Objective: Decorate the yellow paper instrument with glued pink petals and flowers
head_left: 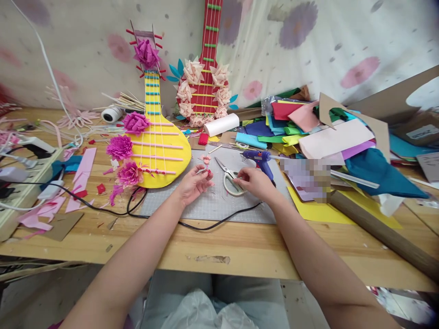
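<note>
Head view: both my forearms reach in from the lower edge, elbows out of frame, wrists meeting over the grey cutting mat (pixel 212 203) on the wooden worktop (pixel 240 249). My left hand (pixel 192 183) lies palm up, fingers curled narrow around a small red piece (pixel 207 172) pinched at the fingertips; its shape is too small to make out. My right hand (pixel 255 181) is turned knuckles up, fingers bent and resting on the white handles of the scissors (pixel 230 178), whose blades lie flat on the mat pointing away from me; whether I grip the handles or only touch them I cannot tell. A blue glue gun (pixel 259 159) stands just behind that hand, its black cord (pixel 192 224) looping across the mat. A yellow paper lute (pixel 156 146) with pink flowers lies to the left, a red one (pixel 206 77) leans on the curtain, its top cut off. Part of the coloured paper pile (pixel 308 132) is blurred out. A label on the cardboard box (pixel 416 130) at right is unreadable.
</note>
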Demonstrator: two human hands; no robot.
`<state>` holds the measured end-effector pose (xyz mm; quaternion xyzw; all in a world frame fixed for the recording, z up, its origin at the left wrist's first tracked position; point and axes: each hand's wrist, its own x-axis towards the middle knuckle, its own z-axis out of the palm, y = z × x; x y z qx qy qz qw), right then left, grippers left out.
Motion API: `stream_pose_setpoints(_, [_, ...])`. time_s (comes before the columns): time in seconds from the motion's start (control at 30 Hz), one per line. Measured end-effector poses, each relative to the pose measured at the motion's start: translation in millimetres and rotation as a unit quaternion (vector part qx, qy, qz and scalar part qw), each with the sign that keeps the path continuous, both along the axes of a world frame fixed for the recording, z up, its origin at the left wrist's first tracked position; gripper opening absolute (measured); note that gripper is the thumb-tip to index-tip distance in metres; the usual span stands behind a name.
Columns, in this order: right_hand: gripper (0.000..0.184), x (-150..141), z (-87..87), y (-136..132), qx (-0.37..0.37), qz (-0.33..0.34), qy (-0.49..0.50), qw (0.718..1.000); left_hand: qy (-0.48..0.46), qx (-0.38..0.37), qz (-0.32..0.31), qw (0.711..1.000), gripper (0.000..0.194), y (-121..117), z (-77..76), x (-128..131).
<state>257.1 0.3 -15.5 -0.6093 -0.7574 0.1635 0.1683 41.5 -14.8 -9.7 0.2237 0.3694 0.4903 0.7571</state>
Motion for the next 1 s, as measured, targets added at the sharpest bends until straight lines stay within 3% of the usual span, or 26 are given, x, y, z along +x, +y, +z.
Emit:
stream_pose_setpoints(0.2, [0.031,-16.5,-1.2,-5.9,0.027,-0.039,-0.096,0.994,-0.018,0.01,-0.016,1.0,0.029,1.5,-2.1,-1.9])
stream_pose_setpoints(0.3, [0.026,-17.8,1.4,-5.1,0.018,-0.048,-0.112,0.992,-0.019,0.015,-0.025,0.999,0.028,1.4,-2.0,-3.5])
stream_pose_setpoints(0.37, [0.023,-13.2,2.9,-4.2,0.0,-0.05,-0.063,0.997,-0.013,0.021,-0.035,0.999,0.027,1.6,-2.1,-4.9])
stream_pose_setpoints(0.47, [0.023,-4.8,3.1,-4.7,0.007,-0.016,0.084,0.996,-0.012,0.032,-0.043,0.998,0.027,2.0,-2.0,-6.2])
stream_pose_setpoints(0.57, [0.037,-4.9,2.1,-7.8,0.055,0.009,0.146,0.988,-0.022,0.041,-0.041,0.998,0.029,2.0,-1.3,-6.8])
stream_pose_setpoints(0.63, [0.046,-10.1,1.5,-10.3,0.094,0.024,0.109,0.989,-0.028,0.042,-0.043,0.998,0.029,1.7,-0.8,-7.3])
stream_pose_setpoints(0.73, [0.043,-19.6,1.5,-13.5,0.128,0.079,0.031,0.988,-0.047,0.04,-0.032,0.998,0.029,1.1,-0.6,-7.9])
stream_pose_setpoints(0.87, [0.038,-26.5,3.3,-18.1,0.089,0.152,-0.034,0.984,-0.046,0.05,-0.026,0.997,0.028,1.2,-2.3,-8.0])
stream_pose_setpoints(1.0, [0.04,-28.7,5.2,-22.4,0.086,0.168,-0.06,0.98,-0.029,0.074,-0.04,0.996,0.027,2.1,-5.6,-7.7])
